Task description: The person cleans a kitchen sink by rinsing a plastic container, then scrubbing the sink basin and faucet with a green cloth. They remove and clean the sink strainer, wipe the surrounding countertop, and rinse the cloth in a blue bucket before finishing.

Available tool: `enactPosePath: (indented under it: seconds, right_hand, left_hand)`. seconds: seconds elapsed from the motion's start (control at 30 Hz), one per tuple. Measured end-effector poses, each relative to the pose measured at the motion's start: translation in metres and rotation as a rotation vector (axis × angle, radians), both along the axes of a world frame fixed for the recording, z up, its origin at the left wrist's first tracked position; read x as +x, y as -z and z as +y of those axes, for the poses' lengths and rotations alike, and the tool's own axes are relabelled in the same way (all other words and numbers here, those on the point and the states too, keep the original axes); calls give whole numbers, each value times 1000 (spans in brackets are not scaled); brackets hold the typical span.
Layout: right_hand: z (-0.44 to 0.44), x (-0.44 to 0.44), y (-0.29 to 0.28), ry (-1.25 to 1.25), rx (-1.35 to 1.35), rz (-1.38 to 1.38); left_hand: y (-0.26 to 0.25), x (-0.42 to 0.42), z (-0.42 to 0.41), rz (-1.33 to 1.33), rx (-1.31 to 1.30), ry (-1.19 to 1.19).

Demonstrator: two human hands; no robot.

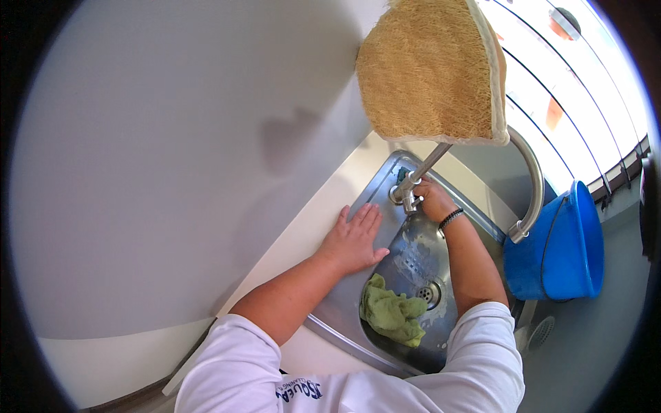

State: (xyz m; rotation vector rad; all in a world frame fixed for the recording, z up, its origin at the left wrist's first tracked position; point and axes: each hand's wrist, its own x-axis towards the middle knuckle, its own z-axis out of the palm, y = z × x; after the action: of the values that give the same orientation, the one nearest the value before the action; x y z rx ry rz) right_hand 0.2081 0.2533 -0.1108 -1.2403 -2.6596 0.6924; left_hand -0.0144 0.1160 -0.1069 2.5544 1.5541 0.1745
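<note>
My left hand (pixel 356 240) lies flat, fingers apart, on the metal ledge at the left of the stainless steel sink (pixel 335 302). Behind the faucet (pixel 409 199), my right hand (pixel 433 197) reaches to the sink's rear ledge; its fingers are partly hidden by the faucet. A dark green scrubbing pad (pixel 402 174) shows beside the faucet base, near those fingers; whether they grip it cannot be told. In the basin, a crumpled green cloth (pixel 390 312) lies next to the drain strainer (pixel 427 295). Patches of foam or water mark the basin.
A tan loofah mitt (pixel 431 72) with white edging hangs large in the upper view, in front of part of the faucet. The curved spout (pixel 537 180) ends near a blue bucket (pixel 552 253) at the right. A wall (pixel 181 180) borders the counter at the left; window bars run upper right.
</note>
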Motion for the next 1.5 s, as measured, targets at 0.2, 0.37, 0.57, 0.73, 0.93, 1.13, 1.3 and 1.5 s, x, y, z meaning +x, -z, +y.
enactPosePath:
  seconds: [0.2,0.37,0.57,0.73,0.93,1.13,1.3,1.5]
  right_hand:
    - [23,12,52,125,-93,395]
    - [-32,-2,8,243,184,-50]
    - [-10,4,12,393,358,-183]
    - [-67,-33,34,485,432,-93]
    - [-100,-51,25,538,421,-134]
    - [-104,-56,29,604,338,-114]
    - [-115,-85,19,393,278,124]
    - [-95,-61,22,269,270,302]
  left_hand:
    - [-6,9,4,11,-28,64]
    - [-1,-4,2,11,-6,2]
    - [-2,5,3,-28,17,48]
    - [1,2,2,-51,27,8]
    - [-3,1,0,-48,24,4]
    - [-2,5,3,-33,-3,12]
    - [-4,3,0,-94,60,-63]
    - [-7,2,0,-96,0,-60]
